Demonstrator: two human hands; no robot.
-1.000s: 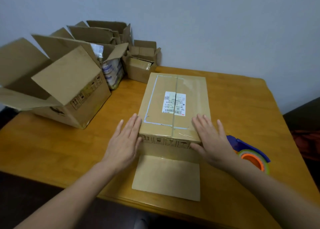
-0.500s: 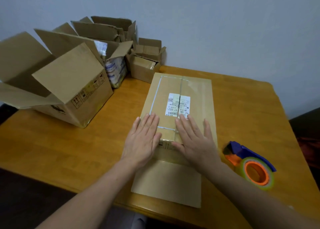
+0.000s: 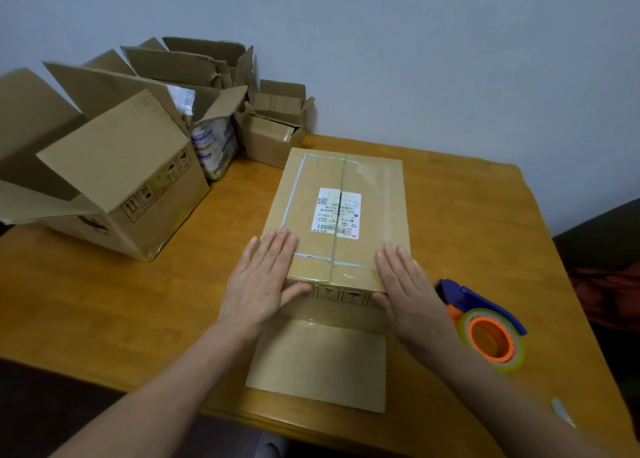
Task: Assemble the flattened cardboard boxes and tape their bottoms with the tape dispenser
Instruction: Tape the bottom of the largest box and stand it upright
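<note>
Both hands, the left hand [image 3: 261,277] and right hand [image 3: 405,284], lie flat with straight fingers on the near corners of the brown rectangular cardboard box [image 3: 341,215]. The box sits mid-desk [image 3: 485,215], seam taped, white label on top, one flap [image 3: 318,360] lying flat toward the person.

Your wooden table [image 3: 467,215] carries a labelled cardboard box [image 3: 374,187] at its middle, a tape dispenser [image 3: 485,319] near its right side, a large open box [image 3: 114,180] at your left and a small open box [image 3: 273,142] at the back.
</note>
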